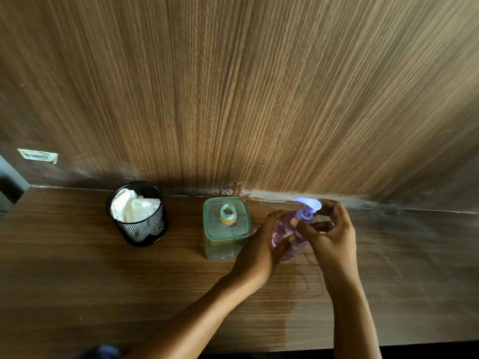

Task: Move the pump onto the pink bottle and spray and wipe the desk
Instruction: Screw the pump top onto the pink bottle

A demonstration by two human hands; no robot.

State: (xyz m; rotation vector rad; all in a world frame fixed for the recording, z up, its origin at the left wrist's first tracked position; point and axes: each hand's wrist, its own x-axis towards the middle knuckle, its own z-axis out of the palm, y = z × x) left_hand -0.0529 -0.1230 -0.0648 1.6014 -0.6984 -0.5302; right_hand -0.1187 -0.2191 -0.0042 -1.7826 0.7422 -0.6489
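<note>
The pink bottle point(284, 230) stands on the wooden desk point(103, 275) right of centre, near the back wall. My left hand point(261, 244) wraps around its left side. A purple pump point(307, 207) sits on top of the bottle's neck, its nozzle pointing left. My right hand point(328, 231) pinches the pump's collar with thumb and fingers. Left of them stands a square clear green bottle point(226, 229) with an open neck and no cap.
A black mesh cup point(138, 218) holding a white cloth point(133, 207) stands on the desk to the left. A wood-grain wall point(259, 99) rises directly behind the desk. The desk's front edge runs along the bottom right.
</note>
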